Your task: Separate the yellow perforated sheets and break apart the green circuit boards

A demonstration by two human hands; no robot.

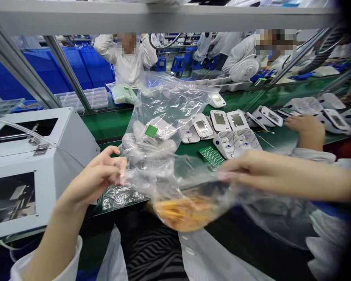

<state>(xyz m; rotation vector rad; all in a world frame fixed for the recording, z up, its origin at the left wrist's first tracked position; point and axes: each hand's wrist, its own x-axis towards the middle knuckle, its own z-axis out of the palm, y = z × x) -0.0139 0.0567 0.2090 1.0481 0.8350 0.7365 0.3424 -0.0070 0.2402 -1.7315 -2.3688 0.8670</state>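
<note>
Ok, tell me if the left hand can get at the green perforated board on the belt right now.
Probably not at once: the left hand is pinching the clear plastic bag, which hangs between it and the green perforated board.

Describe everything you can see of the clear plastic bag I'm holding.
The plastic bag is thin, clear and crinkled, held up over the green bench. The left hand pinches its left edge; the right hand grips the right edge. Its bottom sags with blurred orange-yellow pieces inside. Its open top stands up, wrinkled and glossy.
</note>
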